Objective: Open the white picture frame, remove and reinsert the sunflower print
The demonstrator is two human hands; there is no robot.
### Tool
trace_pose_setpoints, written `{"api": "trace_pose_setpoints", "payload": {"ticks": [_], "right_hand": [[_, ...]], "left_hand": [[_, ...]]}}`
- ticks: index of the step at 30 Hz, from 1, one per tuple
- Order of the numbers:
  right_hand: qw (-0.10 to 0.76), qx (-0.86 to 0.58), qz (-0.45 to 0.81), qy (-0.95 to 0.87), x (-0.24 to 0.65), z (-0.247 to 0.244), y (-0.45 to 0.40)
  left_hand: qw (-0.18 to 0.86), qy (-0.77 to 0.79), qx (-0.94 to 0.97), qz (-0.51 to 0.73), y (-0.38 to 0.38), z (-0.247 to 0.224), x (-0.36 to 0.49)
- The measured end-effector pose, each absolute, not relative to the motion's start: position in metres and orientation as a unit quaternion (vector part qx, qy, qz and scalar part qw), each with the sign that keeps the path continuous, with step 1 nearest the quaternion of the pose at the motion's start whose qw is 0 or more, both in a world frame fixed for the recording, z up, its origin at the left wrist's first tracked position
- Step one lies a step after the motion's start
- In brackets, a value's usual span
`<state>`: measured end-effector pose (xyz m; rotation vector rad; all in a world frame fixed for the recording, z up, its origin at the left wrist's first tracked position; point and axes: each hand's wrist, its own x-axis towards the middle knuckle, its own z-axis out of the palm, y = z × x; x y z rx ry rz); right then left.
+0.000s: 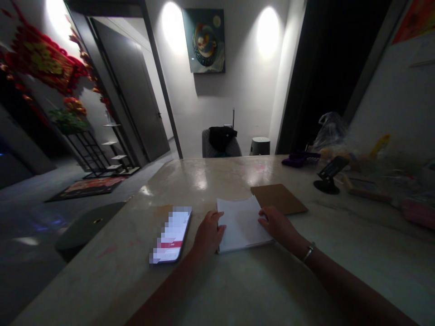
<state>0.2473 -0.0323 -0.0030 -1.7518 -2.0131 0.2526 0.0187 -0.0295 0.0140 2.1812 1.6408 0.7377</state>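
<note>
A stack of white paper (243, 225) lies on the pale table (244, 285) in front of me. My left hand (209, 232) grips its left edge, the thumb and fingers bent against the side. On the opposite edge, my right hand (276, 222) holds the stack the same way, with a bracelet on that wrist. The near corners of the pile show several sheets, slightly uneven. Partly beneath or just behind the paper's right side is a flat brown board (282, 199). A phone (175, 240) with its screen lit rests left of my left hand.
To the right stands a black phone stand (328, 179), near a purple item (301, 158), a clear plastic bag (329, 133) and a wooden frame-like tray (367, 188). A chair (207, 145) with dark cloth is beyond the far edge; a stool (88, 224) stands left.
</note>
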Motion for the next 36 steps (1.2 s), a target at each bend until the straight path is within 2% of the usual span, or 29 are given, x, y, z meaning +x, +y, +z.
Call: {"api": "trace_pose_setpoints", "payload": {"ticks": [15,26,36], "right_hand": [[0.213,-0.636,0.073,-0.738,0.249,-0.003,-0.036],[0.200,-0.559,0.033,-0.804,0.247,-0.007,-0.032],[0.207,-0.524,0.066,-0.823,0.248,-0.009,-0.034]], "left_hand": [[0.057,0.566,0.813,0.124,-0.029,0.009,0.016],[0.059,0.565,0.811,0.138,-0.019,0.001,0.010],[0.108,0.557,0.809,0.150,-0.026,0.012,0.011]]}}
